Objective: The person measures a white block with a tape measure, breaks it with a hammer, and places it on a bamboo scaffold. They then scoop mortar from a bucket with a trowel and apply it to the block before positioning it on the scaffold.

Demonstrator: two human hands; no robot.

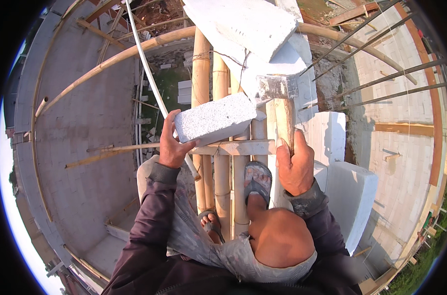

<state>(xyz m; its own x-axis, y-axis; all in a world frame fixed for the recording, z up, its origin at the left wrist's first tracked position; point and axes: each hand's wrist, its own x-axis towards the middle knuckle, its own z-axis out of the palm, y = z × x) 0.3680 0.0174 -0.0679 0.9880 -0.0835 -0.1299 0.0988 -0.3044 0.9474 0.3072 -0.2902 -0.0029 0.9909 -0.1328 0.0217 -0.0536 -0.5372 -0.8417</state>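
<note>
Left hand (172,146): clasps the left end of a white block (216,117), thumb along its lower edge.
White block: sits tilted above bamboo poles (222,196); whether anything beneath supports it cannot be told.
Right hand (296,167): wraps firmly around the wooden handle of a hammer (284,120), head near the block's right end.
Block work: apparently positioning before a tap.
Hammer's next move: likely calls for a steady left hold, fingers clear.

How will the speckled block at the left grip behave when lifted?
The block is probably stiff: its edges look straight. Its pitted face suggests porous material, perhaps light for its size and apt to chip. With the left grip at one end, the other might dip.
</note>
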